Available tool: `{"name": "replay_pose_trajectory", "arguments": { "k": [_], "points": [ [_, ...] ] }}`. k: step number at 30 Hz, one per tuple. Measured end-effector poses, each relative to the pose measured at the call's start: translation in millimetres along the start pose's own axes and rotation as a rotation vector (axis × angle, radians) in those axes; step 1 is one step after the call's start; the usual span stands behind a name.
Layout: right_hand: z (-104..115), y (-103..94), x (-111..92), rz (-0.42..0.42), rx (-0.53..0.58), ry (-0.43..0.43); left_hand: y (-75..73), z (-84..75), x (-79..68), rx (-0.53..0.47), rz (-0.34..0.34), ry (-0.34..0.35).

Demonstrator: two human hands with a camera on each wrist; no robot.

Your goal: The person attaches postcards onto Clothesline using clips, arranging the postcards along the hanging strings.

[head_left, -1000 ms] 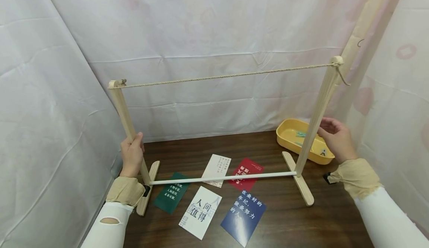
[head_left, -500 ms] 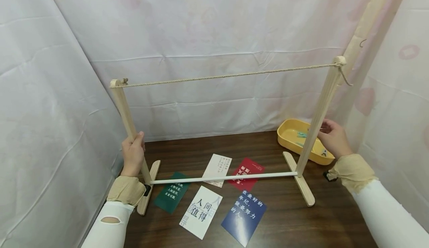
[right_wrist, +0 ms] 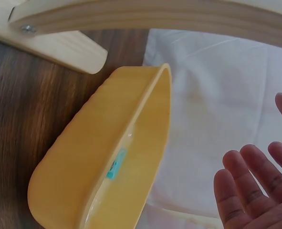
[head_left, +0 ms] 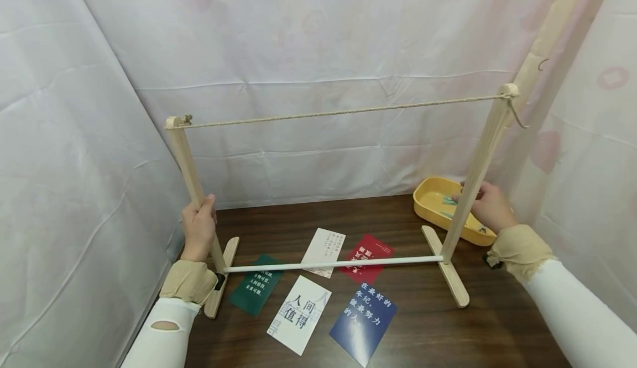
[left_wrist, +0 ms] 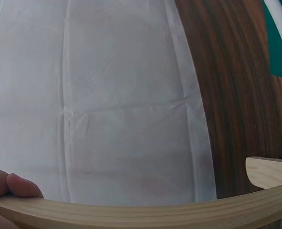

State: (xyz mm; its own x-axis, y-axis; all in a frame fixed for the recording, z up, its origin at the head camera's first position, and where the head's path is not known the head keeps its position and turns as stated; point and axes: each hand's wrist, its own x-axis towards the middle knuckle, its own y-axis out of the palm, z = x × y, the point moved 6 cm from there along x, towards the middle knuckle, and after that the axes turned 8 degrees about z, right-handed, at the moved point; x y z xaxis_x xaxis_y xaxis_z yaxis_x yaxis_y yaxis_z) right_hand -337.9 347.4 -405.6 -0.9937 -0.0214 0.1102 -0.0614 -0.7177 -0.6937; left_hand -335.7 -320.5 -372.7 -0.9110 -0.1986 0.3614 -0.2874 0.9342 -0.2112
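My left hand (head_left: 199,230) grips the left post (head_left: 186,158) of a wooden stand, thumb and fingers around it. In the left wrist view, fingertips (left_wrist: 24,186) curl over the wood. A rope (head_left: 328,115) is strung between the post tops. Behind the right post (head_left: 480,163), my right hand (head_left: 494,208) hovers over a yellow tray (head_left: 423,210), partly hidden by that post. The right wrist view shows its fingers (right_wrist: 250,179) spread apart, nothing between them. In the tray lies a turquoise clip (right_wrist: 116,164), with other small clips near it.
A white rod (head_left: 328,264) joins the stand's feet. On the dark wooden table (head_left: 428,335) lie a green card (head_left: 256,288), a red card (head_left: 370,249), a blue card (head_left: 363,324) and two white cards, one nearer (head_left: 298,315). White cloth (head_left: 318,174) hangs behind and at both sides.
My right hand has moved left and a little lower over the tray, its fingertips now reaching past the right post. The left hand keeps its grip on the left post.
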Motion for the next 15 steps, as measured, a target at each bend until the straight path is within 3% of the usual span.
{"name": "replay_pose_trajectory", "arguments": {
  "k": [15],
  "points": [
    [-7,11.3,15,0.135,-0.21,-0.042,0.6,-2.1,-1.2,0.012,-0.013,0.028]
  ]
}}
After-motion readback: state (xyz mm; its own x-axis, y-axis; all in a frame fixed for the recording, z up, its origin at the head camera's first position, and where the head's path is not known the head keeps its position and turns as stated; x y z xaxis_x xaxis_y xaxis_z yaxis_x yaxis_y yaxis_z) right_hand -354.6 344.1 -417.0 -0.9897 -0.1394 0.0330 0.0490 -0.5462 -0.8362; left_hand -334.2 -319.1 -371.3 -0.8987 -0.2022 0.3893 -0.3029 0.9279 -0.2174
